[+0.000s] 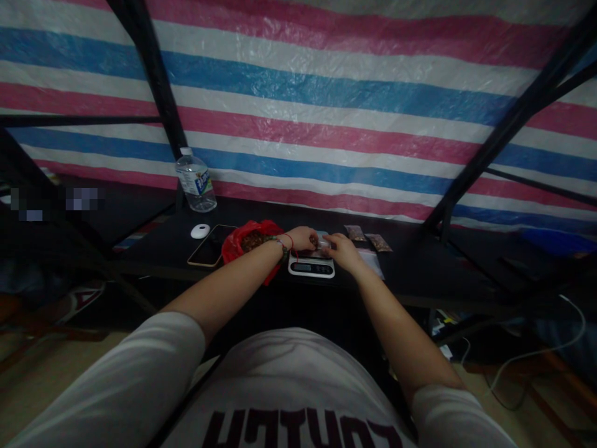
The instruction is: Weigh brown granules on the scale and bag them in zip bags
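My left hand [302, 238] reaches over a white kitchen scale [311, 269], its fingers curled around some small brown pieces, too small to name. Opposite it, my right hand [344, 250] pinches the edge of a small clear plastic bag [322, 245] above the scale. The scale's dark display strip faces me. Just left of it sits an open red plastic bag [232, 244] filled with similar brown pieces [254, 240]; my left wrist crosses its right side. Flat clear bags [372, 261] lie beside my right wrist.
Two filled small bags, one [355, 233] beside another [379, 242], lie at the back right. A phone [206, 247], a white rounded case [200, 231] and a large clear bottle [196, 183] stand or lie to the left. Black metal posts [156, 81] frame the dark desk [429, 267].
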Available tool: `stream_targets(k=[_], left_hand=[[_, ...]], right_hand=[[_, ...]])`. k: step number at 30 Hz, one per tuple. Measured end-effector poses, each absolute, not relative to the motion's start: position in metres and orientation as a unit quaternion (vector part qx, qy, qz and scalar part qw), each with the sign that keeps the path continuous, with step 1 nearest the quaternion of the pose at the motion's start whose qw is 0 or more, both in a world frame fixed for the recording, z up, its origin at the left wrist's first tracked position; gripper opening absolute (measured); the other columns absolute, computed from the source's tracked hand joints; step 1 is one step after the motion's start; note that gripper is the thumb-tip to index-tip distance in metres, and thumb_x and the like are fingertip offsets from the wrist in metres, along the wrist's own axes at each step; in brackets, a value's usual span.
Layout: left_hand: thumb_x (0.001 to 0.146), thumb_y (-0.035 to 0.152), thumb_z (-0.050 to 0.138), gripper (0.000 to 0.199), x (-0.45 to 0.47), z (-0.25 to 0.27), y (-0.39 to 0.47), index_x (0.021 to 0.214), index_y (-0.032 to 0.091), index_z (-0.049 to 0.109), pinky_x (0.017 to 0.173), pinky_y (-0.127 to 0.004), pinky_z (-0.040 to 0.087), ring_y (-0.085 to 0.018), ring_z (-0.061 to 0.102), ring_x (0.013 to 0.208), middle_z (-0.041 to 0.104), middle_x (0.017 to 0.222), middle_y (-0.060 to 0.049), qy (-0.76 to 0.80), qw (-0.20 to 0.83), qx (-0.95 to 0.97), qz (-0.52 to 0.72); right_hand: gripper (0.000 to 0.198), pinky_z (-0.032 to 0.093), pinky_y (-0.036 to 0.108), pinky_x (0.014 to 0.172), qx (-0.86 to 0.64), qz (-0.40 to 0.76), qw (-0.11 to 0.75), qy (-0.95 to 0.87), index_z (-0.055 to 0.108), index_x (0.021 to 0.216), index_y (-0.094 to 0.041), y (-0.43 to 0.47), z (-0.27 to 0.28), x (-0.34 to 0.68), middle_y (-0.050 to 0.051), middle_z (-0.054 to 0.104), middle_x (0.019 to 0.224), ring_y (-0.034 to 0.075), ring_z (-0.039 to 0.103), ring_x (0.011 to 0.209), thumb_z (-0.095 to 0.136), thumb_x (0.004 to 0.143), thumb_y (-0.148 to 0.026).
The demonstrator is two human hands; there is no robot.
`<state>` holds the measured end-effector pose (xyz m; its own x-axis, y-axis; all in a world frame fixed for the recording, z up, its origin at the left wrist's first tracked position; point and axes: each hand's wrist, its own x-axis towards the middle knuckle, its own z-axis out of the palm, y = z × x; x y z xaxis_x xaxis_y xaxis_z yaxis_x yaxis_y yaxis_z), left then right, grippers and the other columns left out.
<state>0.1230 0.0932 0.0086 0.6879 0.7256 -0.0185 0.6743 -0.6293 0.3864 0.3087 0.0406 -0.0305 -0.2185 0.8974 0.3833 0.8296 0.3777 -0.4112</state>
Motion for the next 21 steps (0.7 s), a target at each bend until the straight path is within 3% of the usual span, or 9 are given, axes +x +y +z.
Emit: stream_targets(k=[11,21], left_hand=[[0.072,0.026,0.065,0.026,0.118,-0.004,0.102,0.094,0.014,0.070,0.066,-0.020,0.048,-0.015,0.066,0.076,0.073,0.086,-0.003,0.414,0.234,0.867,0.147],[0.075,0.026,0.065,0.024,0.124,0.017,0.109,0.095,0.013,0.071,0.080,-0.025,0.050,-0.016,0.066,0.085,0.073,0.092,-0.005,0.310,0.272,0.886,0.210]], right_hand=[[0.036,0.048,0.034,0.086,-0.571,0.054,0.303,-0.761,0.069,0.112,-0.018,0.037,-0.033,0.298,0.011,0.067,0.103,0.022,0.062,0.092,0.070,0.077,-0.025],[0.037,0.050,0.033,0.074,-0.576,0.183,0.435,-0.667,0.067,0.107,-0.015,0.044,-0.038,0.302,0.008,0.070,0.095,0.019,0.063,0.077,0.067,0.076,-0.036]])
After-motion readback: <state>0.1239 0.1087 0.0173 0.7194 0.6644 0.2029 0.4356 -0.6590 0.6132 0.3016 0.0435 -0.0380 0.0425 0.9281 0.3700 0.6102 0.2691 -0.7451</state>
